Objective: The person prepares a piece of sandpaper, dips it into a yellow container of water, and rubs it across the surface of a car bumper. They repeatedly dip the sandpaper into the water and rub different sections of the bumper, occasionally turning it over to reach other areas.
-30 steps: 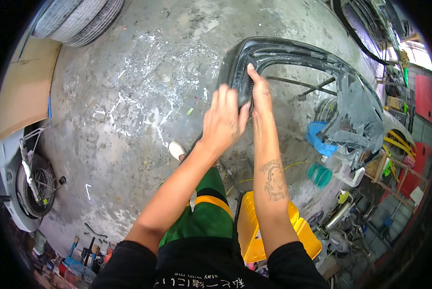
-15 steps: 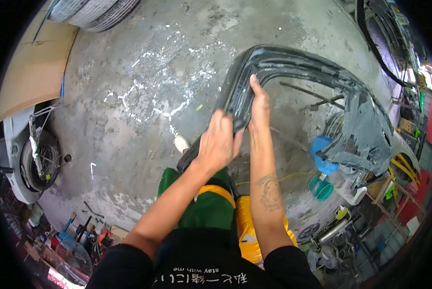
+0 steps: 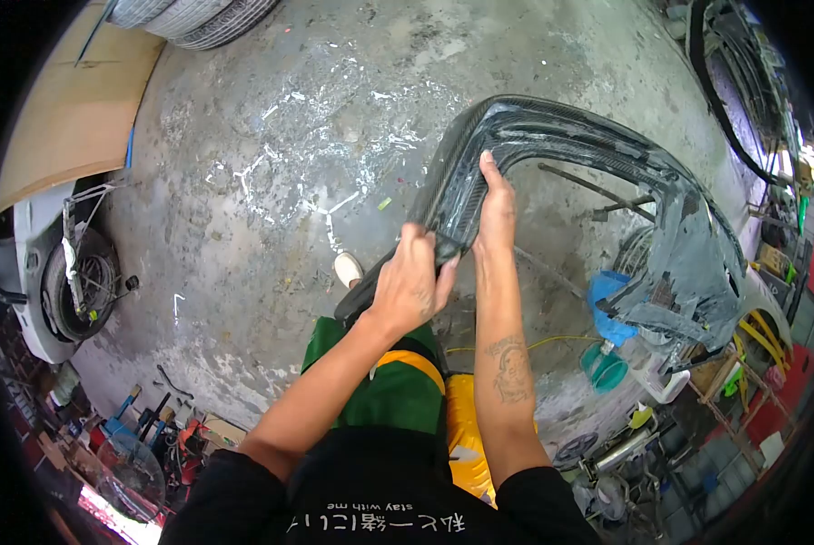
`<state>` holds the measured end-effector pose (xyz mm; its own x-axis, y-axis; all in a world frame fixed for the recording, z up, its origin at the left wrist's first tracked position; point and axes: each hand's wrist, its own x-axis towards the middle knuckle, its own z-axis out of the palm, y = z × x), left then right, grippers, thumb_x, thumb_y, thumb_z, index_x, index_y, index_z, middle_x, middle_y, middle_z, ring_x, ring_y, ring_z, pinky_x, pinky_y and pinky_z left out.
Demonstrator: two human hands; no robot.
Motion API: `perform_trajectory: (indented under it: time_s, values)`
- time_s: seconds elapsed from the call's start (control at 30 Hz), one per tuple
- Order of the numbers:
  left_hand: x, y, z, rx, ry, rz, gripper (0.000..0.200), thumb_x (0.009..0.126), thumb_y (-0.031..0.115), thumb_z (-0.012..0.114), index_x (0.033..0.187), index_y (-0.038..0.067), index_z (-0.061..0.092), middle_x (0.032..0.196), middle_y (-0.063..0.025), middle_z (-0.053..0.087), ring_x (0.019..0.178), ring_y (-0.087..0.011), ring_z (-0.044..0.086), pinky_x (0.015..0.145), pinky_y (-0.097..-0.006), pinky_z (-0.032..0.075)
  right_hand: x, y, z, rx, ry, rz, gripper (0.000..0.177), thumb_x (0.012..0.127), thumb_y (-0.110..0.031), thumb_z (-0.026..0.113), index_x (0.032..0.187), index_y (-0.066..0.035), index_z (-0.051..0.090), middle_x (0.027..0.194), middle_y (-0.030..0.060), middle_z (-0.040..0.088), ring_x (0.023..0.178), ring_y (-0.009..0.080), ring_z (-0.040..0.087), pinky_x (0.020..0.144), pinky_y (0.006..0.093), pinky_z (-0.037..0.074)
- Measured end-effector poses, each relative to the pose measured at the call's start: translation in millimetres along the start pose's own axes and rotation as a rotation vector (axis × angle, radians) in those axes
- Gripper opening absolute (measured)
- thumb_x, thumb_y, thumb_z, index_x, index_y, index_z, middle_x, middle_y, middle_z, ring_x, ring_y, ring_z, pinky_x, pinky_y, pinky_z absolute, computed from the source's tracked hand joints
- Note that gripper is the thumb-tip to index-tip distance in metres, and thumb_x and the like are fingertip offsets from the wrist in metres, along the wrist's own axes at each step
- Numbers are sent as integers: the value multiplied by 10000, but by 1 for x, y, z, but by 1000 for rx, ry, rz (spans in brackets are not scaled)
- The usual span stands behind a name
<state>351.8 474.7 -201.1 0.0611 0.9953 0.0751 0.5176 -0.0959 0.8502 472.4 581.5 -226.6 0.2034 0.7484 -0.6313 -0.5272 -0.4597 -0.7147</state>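
A curved, dark carbon-fibre car body part [image 3: 566, 123] reaches from beside my legs up and round to the right. Its far right end is broad and coated in patchy grey. My right hand [image 3: 496, 213] grips the inner edge of the near left arm, thumb laid along the top face. Just left of it, my left hand [image 3: 409, 282] is closed over the same arm, its fingers curled and thumb bent in. Something dark shows between the left thumb and fingers; I cannot tell whether it is a separate piece or the part's edge.
Tires [image 3: 212, 23] and a cardboard sheet [image 3: 84, 100] are at upper left, above a wheel [image 3: 82, 286]. A blue container [image 3: 609, 300] and a green bucket [image 3: 604, 365] stand under the part's right end. Yellow plastic [image 3: 466, 431] lies by my legs. Tools and scrap line the lower edges.
My left hand has shifted slightly down along the part and is less blurred. The view has tilted a little; my right hand keeps its hold.
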Motion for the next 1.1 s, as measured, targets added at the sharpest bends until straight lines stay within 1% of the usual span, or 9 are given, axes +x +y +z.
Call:
perform_trajectory:
  time_s: [0.13,0.3,0.63,0.7,0.77,0.8,0.9,0.97,1.1]
  values:
    - [46,3,8,113,-73,18,393,880,125,700,1103,-49,427,1027,-281,468,813,-477,584,635,-514,490,-1,7,-4,27,-22,8,306,957,-292,662,1071,-9,687,990,38,703,823,135,660,757,288,529]
    - [6,-1,-6,-1,-11,-2,382,887,140,693,1105,-46,440,1063,-270,477,821,-479,582,631,-529,479,-8,1,1,31,-5,38,292,962,-280,652,1067,-10,685,983,49,702,812,148,660,759,301,526]
    - [24,-4,-9,46,-43,22,381,907,154,661,1117,-51,417,1045,-288,470,816,-499,582,647,-520,490,-7,5,-3,-9,9,51,357,948,-315,670,1096,9,648,1009,64,676,859,153,648,787,299,518]
    - [59,-13,-3,57,-66,-16,331,929,152,642,1081,-36,417,1041,-274,489,782,-436,585,671,-482,494,-7,7,-3,-116,50,-94,337,953,-304,662,1091,3,652,988,62,683,830,155,660,754,307,536]
    - [75,-25,-5,-220,166,-289,347,928,159,650,1058,-60,414,937,-255,524,823,-461,602,695,-472,500,-14,0,5,-39,31,-35,324,952,-302,661,1086,-7,660,978,62,688,802,162,663,732,319,543]
    - [67,-26,-10,-221,174,-290,347,928,159,650,1058,-60,414,937,-255,524,823,-461,602,695,-472,500,-14,-4,6,-51,19,-4,326,953,-302,661,1090,-7,660,985,64,688,805,162,663,734,318,543]
    - [6,-14,-37,-174,23,-148,345,940,192,664,1064,-23,424,912,-202,526,758,-321,552,730,-419,478,-13,-3,4,-42,22,10,345,953,-303,660,1104,7,655,1004,69,690,812,160,661,733,312,541]
    - [3,3,-25,-5,-95,-37,397,881,162,709,1077,-52,438,996,-224,493,835,-411,605,676,-457,510,-14,-3,6,-58,59,-1,343,954,-300,660,1093,14,655,986,63,689,800,153,659,728,308,540]
    - [26,4,-3,60,-56,43,453,844,157,729,1115,-70,445,1031,-245,484,869,-440,613,652,-478,520,-15,1,-2,-132,76,-42,323,961,-293,653,1078,7,660,976,57,687,794,146,656,717,303,537]
